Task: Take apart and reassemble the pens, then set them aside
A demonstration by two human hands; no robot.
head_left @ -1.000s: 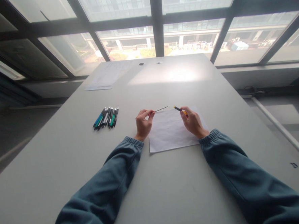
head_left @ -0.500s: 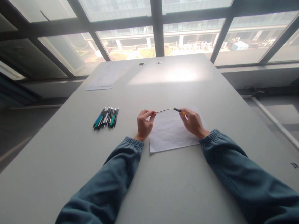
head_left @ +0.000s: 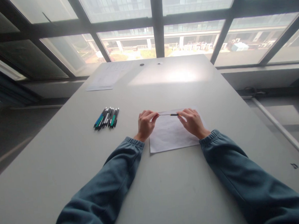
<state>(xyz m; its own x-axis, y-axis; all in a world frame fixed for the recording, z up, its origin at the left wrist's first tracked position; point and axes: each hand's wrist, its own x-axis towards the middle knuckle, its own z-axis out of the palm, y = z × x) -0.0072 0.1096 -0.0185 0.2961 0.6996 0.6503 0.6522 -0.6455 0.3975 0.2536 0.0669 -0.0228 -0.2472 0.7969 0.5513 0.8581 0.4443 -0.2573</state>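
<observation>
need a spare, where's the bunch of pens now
In the head view, the bunch of pens lies on the grey table, left of the left hand and apart from it.

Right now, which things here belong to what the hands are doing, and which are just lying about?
In use: thin refill in left hand; pen barrel in right hand; white sheet beneath the refill.
Lying about: bundle of pens; far papers; small black object at right.

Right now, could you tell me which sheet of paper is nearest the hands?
The near sheet, close by the left hand and right hand; the other sheet lies far off by the window.
</observation>
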